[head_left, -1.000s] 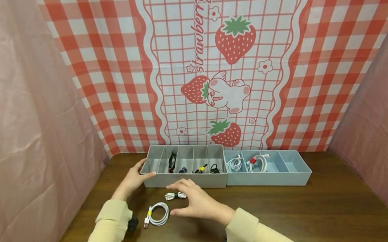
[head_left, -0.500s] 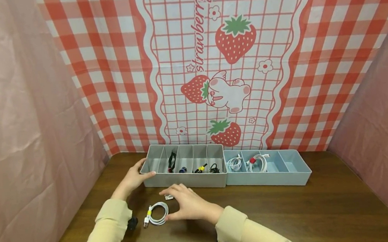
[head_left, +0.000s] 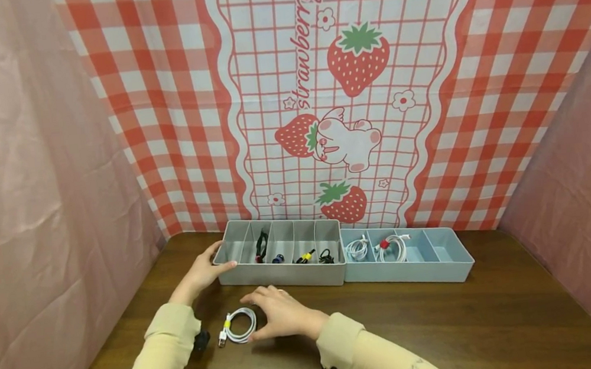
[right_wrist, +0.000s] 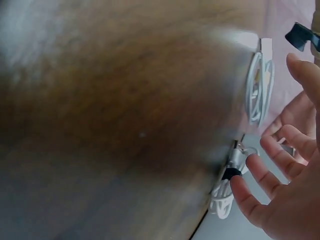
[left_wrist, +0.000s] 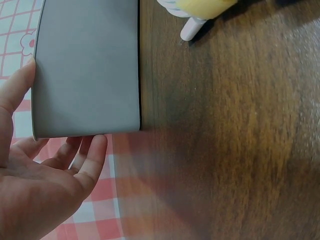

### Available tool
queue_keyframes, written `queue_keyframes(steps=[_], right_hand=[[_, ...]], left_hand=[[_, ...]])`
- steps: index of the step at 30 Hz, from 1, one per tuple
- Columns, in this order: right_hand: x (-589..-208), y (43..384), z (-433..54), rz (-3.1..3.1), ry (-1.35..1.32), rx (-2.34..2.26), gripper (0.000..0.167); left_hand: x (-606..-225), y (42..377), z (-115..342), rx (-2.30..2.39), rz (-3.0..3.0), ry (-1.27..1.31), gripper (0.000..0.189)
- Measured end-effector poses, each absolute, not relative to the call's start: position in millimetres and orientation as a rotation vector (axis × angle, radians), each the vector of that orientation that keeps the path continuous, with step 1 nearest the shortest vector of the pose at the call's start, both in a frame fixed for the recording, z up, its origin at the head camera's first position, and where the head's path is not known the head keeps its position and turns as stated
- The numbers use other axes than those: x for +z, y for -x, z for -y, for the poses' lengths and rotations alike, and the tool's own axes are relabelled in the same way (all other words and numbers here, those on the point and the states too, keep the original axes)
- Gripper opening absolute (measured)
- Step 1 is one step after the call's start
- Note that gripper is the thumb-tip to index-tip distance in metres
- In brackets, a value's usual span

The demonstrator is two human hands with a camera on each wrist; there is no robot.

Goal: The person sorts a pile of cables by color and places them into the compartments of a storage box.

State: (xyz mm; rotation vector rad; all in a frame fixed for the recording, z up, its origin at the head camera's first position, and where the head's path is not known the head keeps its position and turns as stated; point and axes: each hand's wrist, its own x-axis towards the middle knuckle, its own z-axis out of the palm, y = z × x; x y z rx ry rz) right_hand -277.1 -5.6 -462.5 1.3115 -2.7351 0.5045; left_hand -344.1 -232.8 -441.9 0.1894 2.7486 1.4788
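My left hand [head_left: 202,272] holds the left front corner of a grey divided organizer box [head_left: 288,274]. In the left wrist view, the thumb lies at its rim and the fingertips meet its end wall. My right hand [head_left: 285,314] hovers low over the table, fingers spread and gently bent, nothing between them. Just left of its thumb lies a coiled white USB cable [head_left: 241,326] with a yellow tie. A folded white cable [right_wrist: 222,200] with a black tie shows by the right fingertips in the right wrist view; the hand hides it in the head view.
Black cables and a small dark blue item [head_left: 278,258] lie in the grey box's compartments. Against its right end stands a light blue divided box [head_left: 405,272], with white coiled cables in two left sections. A strawberry-print cloth [head_left: 355,143] hangs behind the brown table [head_left: 448,324].
My right hand has moved left and slightly down, now covering the black-tied white cable in the head view. My left hand stays at the grey box.
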Motion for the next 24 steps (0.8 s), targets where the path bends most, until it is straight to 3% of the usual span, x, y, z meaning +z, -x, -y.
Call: queue_keyframes(steps=[14,24], right_hand=[[-470.8,276.0,12.6,2.792,-1.284,0.305,0.078],[-470.9,277.7,18.7,2.8,-1.254,0.234,0.072]], left_hand=[[-441.2,342.3,230.8,1.472,-2.753,-0.187,0.078],[-438.7,341.9,231.2,1.469,-2.753,-0.201,0.08]])
